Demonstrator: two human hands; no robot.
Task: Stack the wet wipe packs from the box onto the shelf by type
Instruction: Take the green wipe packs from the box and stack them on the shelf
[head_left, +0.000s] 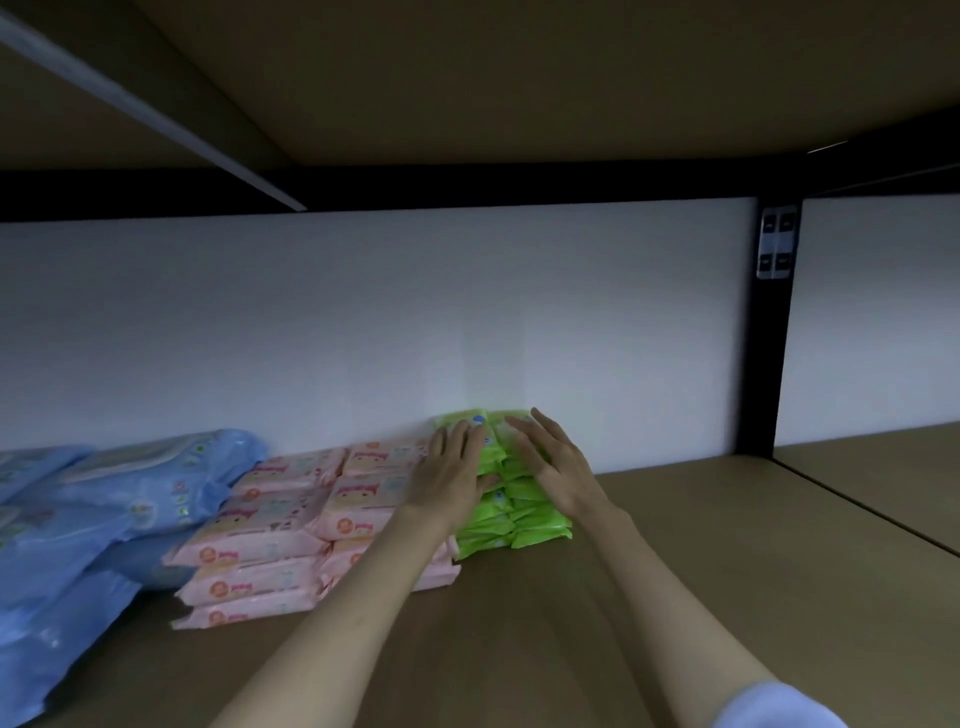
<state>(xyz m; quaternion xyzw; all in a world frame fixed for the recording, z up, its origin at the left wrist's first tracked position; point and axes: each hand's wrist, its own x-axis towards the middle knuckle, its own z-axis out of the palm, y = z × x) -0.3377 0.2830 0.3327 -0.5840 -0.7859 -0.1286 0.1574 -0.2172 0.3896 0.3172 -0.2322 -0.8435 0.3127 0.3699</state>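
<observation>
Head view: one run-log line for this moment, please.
stage: squaring green packs | left hand: open, on stack's left | right hand: open, on stack's right | beside: pink packs, blue packs | shelf

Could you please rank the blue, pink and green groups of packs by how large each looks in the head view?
1. blue packs, largest, though nearest the camera and cut off at the left edge.
2. pink packs.
3. green packs, smallest, partly covered by the left hand and right hand, and farther back.
</observation>
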